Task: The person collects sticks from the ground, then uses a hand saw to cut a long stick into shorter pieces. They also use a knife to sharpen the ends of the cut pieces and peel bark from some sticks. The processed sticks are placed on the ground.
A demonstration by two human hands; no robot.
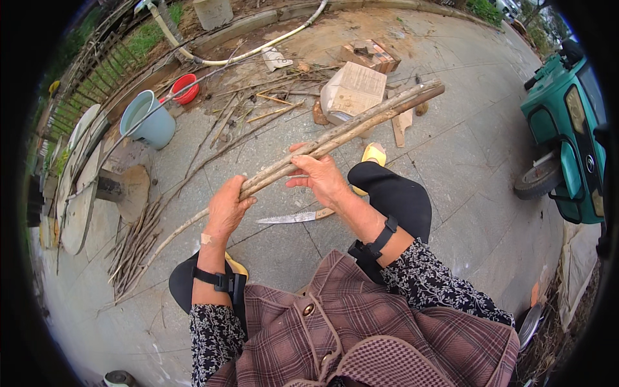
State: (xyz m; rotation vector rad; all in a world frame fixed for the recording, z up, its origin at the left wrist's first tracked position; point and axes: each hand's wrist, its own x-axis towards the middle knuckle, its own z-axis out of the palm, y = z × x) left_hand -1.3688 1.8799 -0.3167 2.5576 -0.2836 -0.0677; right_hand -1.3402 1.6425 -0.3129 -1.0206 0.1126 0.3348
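Two bark-covered wooden sticks (370, 118) lie side by side in both of my hands, slanting up to the far right. My left hand (226, 205) wraps around them near their lower part. Farther along, my right hand (319, 176) holds them with the thumb on top; some of its fingers are hidden behind the wood. Below my left hand, a thinner length of wood (169, 239) curves down to the paving. A pruning saw (292, 218) with a wooden handle rests on the ground under my right forearm, which hides part of its handle.
A bundle of thin sticks (138, 246) lies at left, near a round slab table (80, 213). Beyond are a blue bucket (150, 123), a red plastic dipper (186, 90), loose branches (232, 130) and a cardboard box (358, 89). A green three-wheeled vehicle (563, 140) stands at right.
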